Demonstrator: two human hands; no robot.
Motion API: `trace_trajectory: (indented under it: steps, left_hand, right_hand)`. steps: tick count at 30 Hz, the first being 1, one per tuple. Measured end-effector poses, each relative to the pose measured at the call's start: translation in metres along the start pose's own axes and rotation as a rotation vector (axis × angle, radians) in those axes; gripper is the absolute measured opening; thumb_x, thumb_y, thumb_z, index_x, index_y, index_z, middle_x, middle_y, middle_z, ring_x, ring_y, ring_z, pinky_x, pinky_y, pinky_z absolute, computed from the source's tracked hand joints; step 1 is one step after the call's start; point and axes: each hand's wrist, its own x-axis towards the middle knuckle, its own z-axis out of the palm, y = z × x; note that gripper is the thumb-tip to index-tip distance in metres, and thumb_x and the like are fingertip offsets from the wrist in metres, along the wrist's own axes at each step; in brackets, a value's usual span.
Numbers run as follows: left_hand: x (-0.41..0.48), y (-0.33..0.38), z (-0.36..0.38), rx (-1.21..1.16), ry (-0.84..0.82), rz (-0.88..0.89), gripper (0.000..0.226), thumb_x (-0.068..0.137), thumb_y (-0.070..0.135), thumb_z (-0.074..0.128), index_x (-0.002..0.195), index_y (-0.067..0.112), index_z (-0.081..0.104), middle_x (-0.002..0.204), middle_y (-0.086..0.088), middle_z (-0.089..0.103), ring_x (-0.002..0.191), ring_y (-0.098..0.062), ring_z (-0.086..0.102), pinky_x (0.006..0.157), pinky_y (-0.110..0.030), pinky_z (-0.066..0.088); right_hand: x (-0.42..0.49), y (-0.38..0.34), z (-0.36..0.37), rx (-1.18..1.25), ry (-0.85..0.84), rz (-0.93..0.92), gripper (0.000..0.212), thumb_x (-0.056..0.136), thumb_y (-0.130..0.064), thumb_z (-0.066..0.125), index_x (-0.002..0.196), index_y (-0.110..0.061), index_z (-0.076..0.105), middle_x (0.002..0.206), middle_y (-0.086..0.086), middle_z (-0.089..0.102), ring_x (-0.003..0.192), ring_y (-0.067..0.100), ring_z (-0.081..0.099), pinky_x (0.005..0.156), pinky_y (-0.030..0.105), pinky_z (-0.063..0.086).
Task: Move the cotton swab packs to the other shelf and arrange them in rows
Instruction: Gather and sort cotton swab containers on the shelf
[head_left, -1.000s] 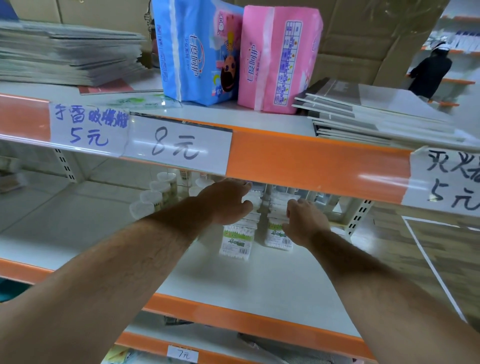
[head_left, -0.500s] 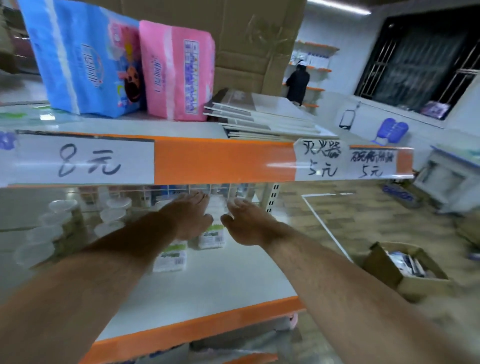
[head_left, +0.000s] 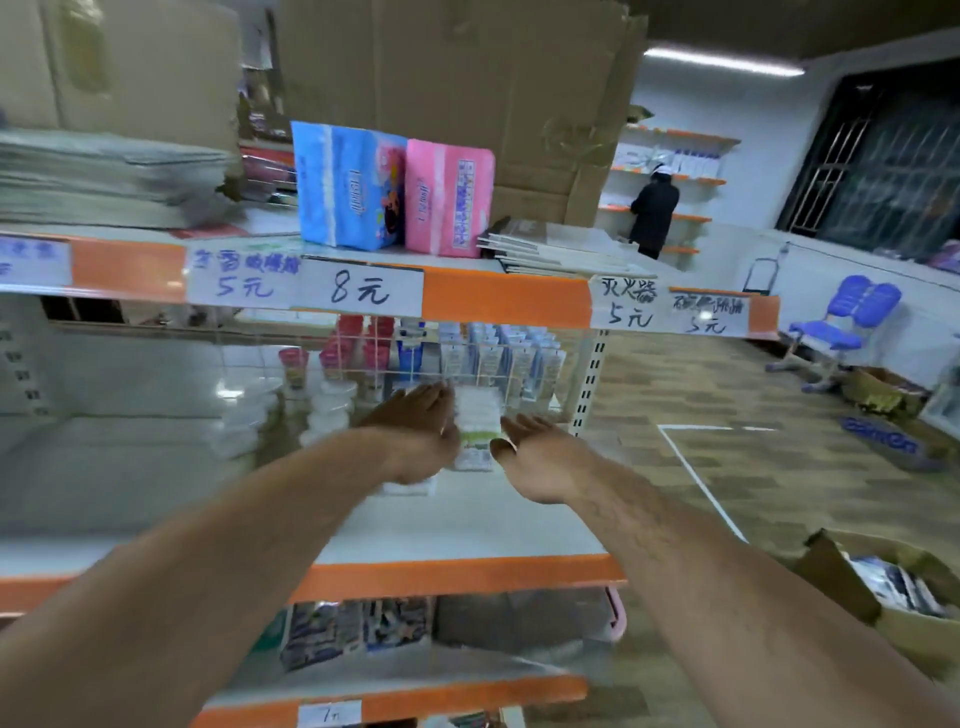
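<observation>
Left hand (head_left: 415, 436) and right hand (head_left: 540, 457) reach in over the middle shelf (head_left: 467, 577), palms turned inward to face each other. Both have straight, close-set fingers and neither curls around anything. Between them stands a short row of cotton swab packs (head_left: 475, 431), white with a green band, lined up front to back and running away towards the wire grid divider (head_left: 467, 353) at the back of the shelf. The left hand's fingers lie along the left side of the row and seem to touch it. The right hand sits just beside the right side, but motion blur hides whether it makes contact. A loose pack (head_left: 410, 488) lies flat on the shelf just below the left wrist, partly covered by it.

Clear lidded tubs (head_left: 332, 410) are stacked to the left of the hands, near the divider. Behind the grid hang small carded goods, too blurred to name. On the shelf above, a blue pad package (head_left: 348, 192) and a pink pad package (head_left: 449, 200) stand upright, touching side by side. A stack of flat booklets (head_left: 561, 249) lies to their right. A handwritten price label (head_left: 358, 291) reading 8元 is fixed to the orange front edge below them. Far off on the right, a person in a dark coat (head_left: 652, 208) faces another set of shelves, a blue chair (head_left: 847, 322) stands by the wall, and an open cardboard box (head_left: 893, 587) sits on the floor.
</observation>
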Motion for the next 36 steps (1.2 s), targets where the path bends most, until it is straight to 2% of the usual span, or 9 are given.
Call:
trace_trajectory:
  steps: [2, 6, 9, 12, 16, 21, 25, 30, 36]
  left_hand:
    - [-0.034, -0.009, -0.002, 0.009, -0.007, -0.057, 0.065, 0.104, 0.044, 0.021, 0.158, 0.016, -0.001, 0.166, 0.000, -0.006, 0.152, -0.016, 0.001, 0.120, -0.032, 0.004]
    - [-0.103, -0.048, 0.002, 0.052, -0.012, -0.146, 0.062, 0.102, 0.041, 0.022, 0.157, 0.012, 0.014, 0.165, -0.008, 0.011, 0.150, -0.023, 0.012, 0.122, -0.040, 0.013]
    - [-0.154, -0.085, -0.001, 0.077, 0.012, -0.225, 0.067, 0.101, 0.038, 0.024, 0.157, 0.008, 0.003, 0.165, -0.010, 0.006, 0.152, -0.023, 0.005, 0.122, -0.039, 0.008]
    - [-0.203, -0.127, -0.006, 0.071, 0.031, -0.346, 0.067, 0.102, 0.039, 0.025, 0.157, 0.009, 0.003, 0.166, -0.007, 0.001, 0.152, -0.019, 0.001, 0.123, -0.038, 0.005]
    - [-0.274, -0.182, -0.013, 0.070, 0.063, -0.477, 0.067, 0.102, 0.039, 0.026, 0.157, 0.009, 0.003, 0.165, -0.008, 0.000, 0.152, -0.019, 0.000, 0.123, -0.038, 0.004]
    - [-0.374, -0.270, -0.021, 0.063, 0.080, -0.626, 0.066, 0.103, 0.040, 0.023, 0.158, 0.009, 0.001, 0.165, -0.008, -0.002, 0.152, -0.020, -0.002, 0.123, -0.038, 0.004]
    - [-0.455, -0.349, -0.025, 0.111, 0.092, -0.737, 0.068, 0.102, 0.040, 0.026, 0.157, 0.007, 0.005, 0.165, -0.011, 0.002, 0.152, -0.022, 0.003, 0.123, -0.038, 0.005]
    - [-0.550, -0.440, -0.027, 0.075, 0.069, -0.887, 0.071, 0.099, 0.044, 0.021, 0.157, 0.008, 0.001, 0.165, -0.010, -0.002, 0.152, -0.021, -0.002, 0.123, -0.039, 0.004]
    - [-0.617, -0.506, -0.031, 0.034, 0.091, -0.995, 0.071, 0.099, 0.045, 0.018, 0.157, 0.009, 0.000, 0.165, -0.009, -0.004, 0.152, -0.021, -0.003, 0.123, -0.040, 0.003]
  right_hand:
    - [-0.012, -0.023, 0.000, 0.007, 0.003, -0.066, 0.051, 0.109, -0.030, 0.014, 0.156, -0.011, 0.010, 0.163, 0.012, 0.004, 0.149, 0.029, 0.007, 0.119, 0.037, 0.011]
    - [-0.018, -0.086, 0.008, 0.051, 0.005, -0.180, 0.056, 0.107, -0.042, 0.017, 0.156, -0.016, 0.018, 0.163, 0.008, 0.012, 0.149, 0.028, 0.013, 0.118, 0.042, 0.021]
    - [-0.024, -0.145, 0.011, 0.071, 0.019, -0.283, 0.056, 0.106, -0.044, 0.019, 0.155, -0.018, 0.020, 0.161, 0.008, 0.021, 0.146, 0.027, 0.022, 0.116, 0.040, 0.024]
    - [-0.031, -0.208, 0.009, 0.030, 0.044, -0.413, 0.057, 0.106, -0.043, 0.017, 0.156, -0.017, 0.014, 0.163, 0.007, 0.015, 0.149, 0.026, 0.015, 0.118, 0.038, 0.016]
    - [-0.039, -0.295, 0.006, -0.026, 0.044, -0.568, 0.054, 0.107, -0.037, 0.018, 0.155, -0.012, 0.018, 0.163, 0.008, 0.014, 0.149, 0.024, 0.014, 0.118, 0.032, 0.011]
    - [-0.036, -0.428, 0.016, -0.108, 0.074, -0.728, 0.049, 0.106, -0.036, 0.022, 0.148, -0.013, 0.033, 0.158, 0.012, 0.025, 0.145, 0.030, 0.024, 0.117, 0.038, 0.020]
    - [-0.034, -0.551, 0.028, -0.064, 0.115, -0.829, 0.050, 0.104, -0.042, 0.027, 0.142, -0.011, 0.039, 0.145, 0.014, 0.042, 0.135, 0.032, 0.037, 0.111, 0.039, 0.029]
    - [-0.053, -0.683, 0.037, -0.036, 0.059, -0.953, 0.052, 0.104, -0.044, 0.026, 0.145, -0.014, 0.038, 0.150, 0.012, 0.039, 0.139, 0.028, 0.034, 0.111, 0.037, 0.028]
    - [-0.047, -0.790, 0.043, -0.107, 0.033, -1.071, 0.055, 0.105, -0.042, 0.022, 0.148, -0.010, 0.030, 0.151, 0.014, 0.035, 0.141, 0.031, 0.029, 0.115, 0.041, 0.024]
